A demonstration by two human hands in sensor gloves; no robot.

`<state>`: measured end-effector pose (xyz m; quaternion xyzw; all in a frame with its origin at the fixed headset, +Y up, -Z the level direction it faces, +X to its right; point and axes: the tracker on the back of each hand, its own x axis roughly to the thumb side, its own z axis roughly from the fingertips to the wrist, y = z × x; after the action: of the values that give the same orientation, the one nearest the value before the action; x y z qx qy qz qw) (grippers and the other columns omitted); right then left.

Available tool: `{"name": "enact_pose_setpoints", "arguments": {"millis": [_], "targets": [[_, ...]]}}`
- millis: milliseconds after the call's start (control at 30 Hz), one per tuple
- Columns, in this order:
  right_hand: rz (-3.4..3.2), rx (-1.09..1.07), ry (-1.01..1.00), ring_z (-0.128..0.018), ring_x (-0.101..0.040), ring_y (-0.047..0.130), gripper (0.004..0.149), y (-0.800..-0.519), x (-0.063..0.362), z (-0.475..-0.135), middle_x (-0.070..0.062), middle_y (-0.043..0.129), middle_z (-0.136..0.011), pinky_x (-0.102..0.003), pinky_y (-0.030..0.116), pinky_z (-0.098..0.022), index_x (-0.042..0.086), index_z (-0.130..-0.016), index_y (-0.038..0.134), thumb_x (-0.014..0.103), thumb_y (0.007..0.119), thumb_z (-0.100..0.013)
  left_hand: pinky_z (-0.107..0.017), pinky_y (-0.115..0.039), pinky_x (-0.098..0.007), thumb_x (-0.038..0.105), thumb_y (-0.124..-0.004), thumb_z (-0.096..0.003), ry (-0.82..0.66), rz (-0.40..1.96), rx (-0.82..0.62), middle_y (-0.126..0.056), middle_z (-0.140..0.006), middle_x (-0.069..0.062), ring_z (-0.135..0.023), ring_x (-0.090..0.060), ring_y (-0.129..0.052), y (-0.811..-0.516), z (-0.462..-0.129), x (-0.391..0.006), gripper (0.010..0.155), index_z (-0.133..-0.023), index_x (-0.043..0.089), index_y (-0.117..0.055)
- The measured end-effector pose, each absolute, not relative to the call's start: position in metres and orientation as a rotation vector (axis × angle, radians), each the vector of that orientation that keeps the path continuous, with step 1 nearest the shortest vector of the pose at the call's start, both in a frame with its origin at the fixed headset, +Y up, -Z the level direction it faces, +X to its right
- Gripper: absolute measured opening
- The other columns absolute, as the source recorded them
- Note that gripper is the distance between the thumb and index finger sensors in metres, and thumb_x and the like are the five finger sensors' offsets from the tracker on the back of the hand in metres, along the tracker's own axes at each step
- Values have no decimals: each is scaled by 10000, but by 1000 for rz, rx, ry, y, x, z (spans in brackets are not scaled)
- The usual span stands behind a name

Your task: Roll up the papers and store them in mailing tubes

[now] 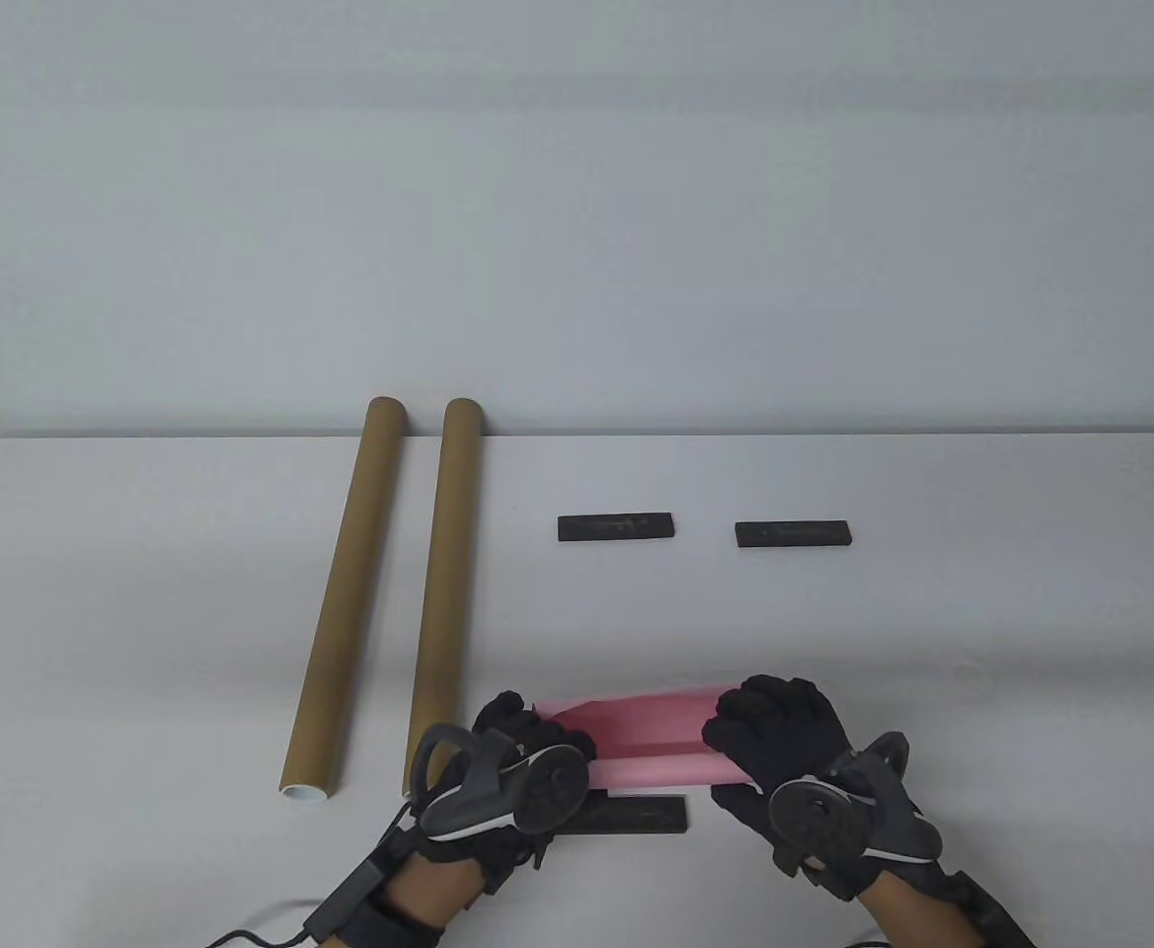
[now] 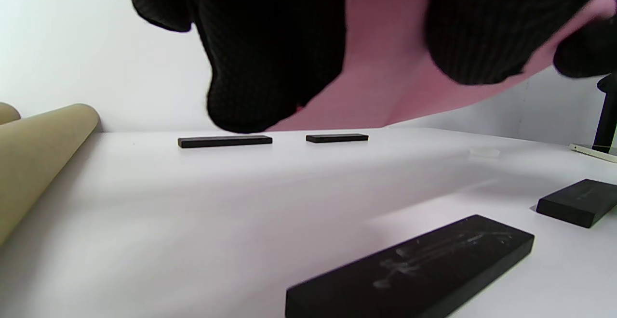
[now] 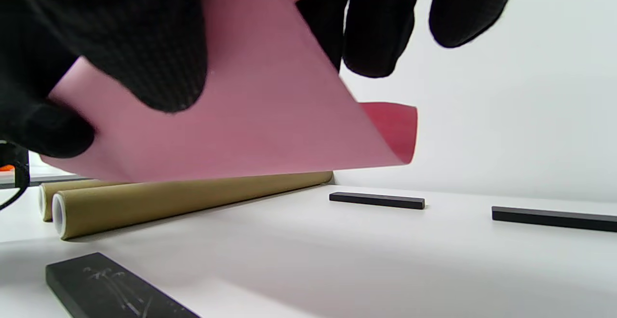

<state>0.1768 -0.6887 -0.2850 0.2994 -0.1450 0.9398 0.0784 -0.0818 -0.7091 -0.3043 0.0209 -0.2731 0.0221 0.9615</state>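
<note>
A pink paper (image 1: 641, 743), partly rolled, is held above the table near the front edge. My left hand (image 1: 527, 750) grips its left end and my right hand (image 1: 769, 726) grips its right end. In the left wrist view the pink paper (image 2: 385, 77) sits between my gloved fingers (image 2: 270, 67). In the right wrist view the paper (image 3: 250, 115) hangs curled from my fingers (image 3: 144, 43), clear of the table. Two brown mailing tubes (image 1: 345, 592) (image 1: 443, 592) lie side by side at the left, open ends toward me; they also show in the right wrist view (image 3: 183, 200).
Two black bars (image 1: 616, 526) (image 1: 793, 534) lie at mid-table. Another black bar (image 1: 636, 815) lies under the paper near the front edge. A second near bar (image 2: 576, 201) shows in the left wrist view. A white cap (image 2: 484, 151) lies to the right.
</note>
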Motion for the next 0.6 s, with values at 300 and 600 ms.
{"name": "enact_pose_setpoints", "arguments": {"millis": [300, 600], "targets": [[2760, 891, -290, -782, -416, 962, 567, -692, 180, -291, -87, 1033, -690, -703, 692, -635, 167, -562, 1025, 665, 805, -406, -716, -655, -527, 565, -895, -345, -598, -59, 143, -929, -774, 75, -732, -162, -1003, -707, -297, -74, 639, -911, 318, -731], [2802, 935, -406, -982, -476, 745, 564, -691, 175, -284, -115, 800, -1004, -715, 613, -690, 199, -919, 825, 481, 903, -438, -696, -717, -494, 652, -806, -342, -593, 11, 33, -1034, -544, 112, -511, -111, -1098, -710, -305, -79, 559, -782, 315, -880]]}}
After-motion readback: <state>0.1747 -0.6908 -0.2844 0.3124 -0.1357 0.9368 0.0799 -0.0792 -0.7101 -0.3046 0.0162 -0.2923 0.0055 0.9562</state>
